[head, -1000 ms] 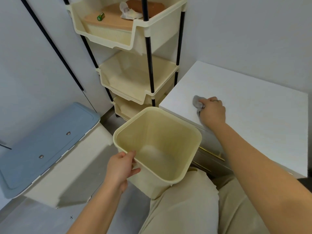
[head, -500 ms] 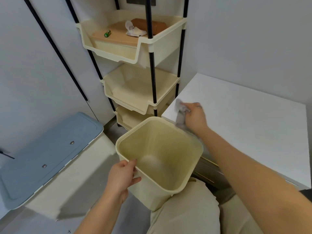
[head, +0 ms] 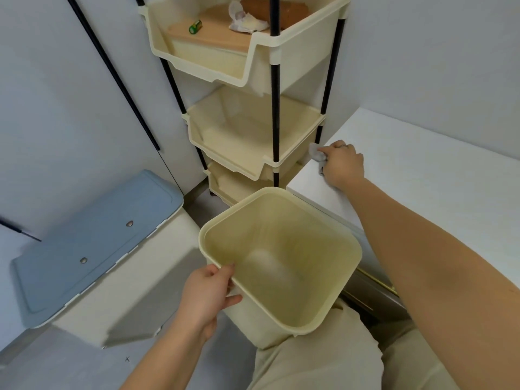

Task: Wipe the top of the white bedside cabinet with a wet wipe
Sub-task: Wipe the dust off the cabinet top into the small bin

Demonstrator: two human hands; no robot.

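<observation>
Right hand (head: 342,164), curled around the wet wipe (head: 316,153), is working the cabinet top (head: 422,187) edge while left hand (head: 209,294) is gripping the bin (head: 281,263) just below it, the wiping seemingly nearing completion.

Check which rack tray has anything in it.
Top tray: holds crumpled tissue and a small green item. Middle tray looks bare; bottom tray mostly hidden.

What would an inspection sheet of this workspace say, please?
Surface: white cabinet top, wipe at its left edge.
Job's things: grey wipe, bunched in the right hand.
Clutter: battery and crumpled tissue in the rack's top tray.
Hands: right hand grips the wipe; left hand holds the bin by its rim.
Cables: nothing seen.
Surroundings: three-tier rack left of the cabinet; blue lid lower left.
</observation>
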